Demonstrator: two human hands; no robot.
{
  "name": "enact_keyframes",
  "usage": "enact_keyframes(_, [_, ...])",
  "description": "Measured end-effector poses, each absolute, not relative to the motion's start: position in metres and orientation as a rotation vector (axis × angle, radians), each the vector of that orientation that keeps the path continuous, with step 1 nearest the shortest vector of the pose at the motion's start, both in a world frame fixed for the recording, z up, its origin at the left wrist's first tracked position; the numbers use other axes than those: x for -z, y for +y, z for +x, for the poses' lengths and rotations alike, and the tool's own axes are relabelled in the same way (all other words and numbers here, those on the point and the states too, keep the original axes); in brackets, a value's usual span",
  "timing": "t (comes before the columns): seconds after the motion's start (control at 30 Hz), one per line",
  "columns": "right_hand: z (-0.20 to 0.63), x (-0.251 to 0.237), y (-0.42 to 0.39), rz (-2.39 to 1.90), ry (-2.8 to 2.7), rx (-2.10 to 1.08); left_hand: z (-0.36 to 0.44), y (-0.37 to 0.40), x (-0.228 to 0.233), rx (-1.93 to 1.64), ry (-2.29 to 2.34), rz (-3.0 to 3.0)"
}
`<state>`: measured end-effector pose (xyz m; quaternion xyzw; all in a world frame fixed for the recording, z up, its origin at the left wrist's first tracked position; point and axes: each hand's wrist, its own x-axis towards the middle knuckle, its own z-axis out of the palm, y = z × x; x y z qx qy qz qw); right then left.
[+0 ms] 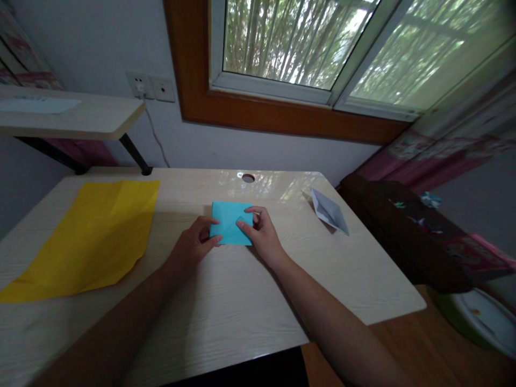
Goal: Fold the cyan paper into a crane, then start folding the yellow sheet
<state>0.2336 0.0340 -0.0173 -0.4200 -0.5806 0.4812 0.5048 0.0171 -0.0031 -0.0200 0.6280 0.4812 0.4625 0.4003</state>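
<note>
One piece of blue paper (pixel 229 221) sits before me between the far and near edges of the tabletop (pixel 234 301); whether it touches the surface I cannot tell from here. I see the left hand (pixel 196 236) clamped on its left side, thumb and fingertip spaced along that edge, and the right hand (pixel 264 231) clamped on its right side, thumb laid over the face — a two-sided hold that, I judge, keeps it flat and square. The yellow sheet (pixel 97 236) lies toward the left edge, and the folded white paper (pixel 328 211) stands tilted near the far right corner — both apart from the hands, which I reckon keeps them from being caught by the fingers.
</note>
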Motion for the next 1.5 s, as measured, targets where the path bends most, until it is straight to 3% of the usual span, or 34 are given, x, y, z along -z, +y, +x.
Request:
enact_keyframes(0.27, [0.233, 0.01, 0.031, -0.938, -1.254, -1.287, 0.018, -0.003, 0.017, -1.105, 1.121, 1.486])
enact_keyframes(0.9, [0.236, 0.01, 0.036, -1.02, -1.216, -1.083, 0.02, -0.003, 0.017, -1.116, 1.047, 1.501])
enact_keyframes(1.27, [0.232, 0.012, 0.031, -0.915, -1.38, -1.273, 0.016, -0.008, 0.009, -0.975, 1.254, 1.76])
enact_keyframes(1.5, [0.236, 0.016, 0.032, -1.021, -1.506, -1.133, 0.014, -0.004, 0.012, -1.044, 1.224, 1.789])
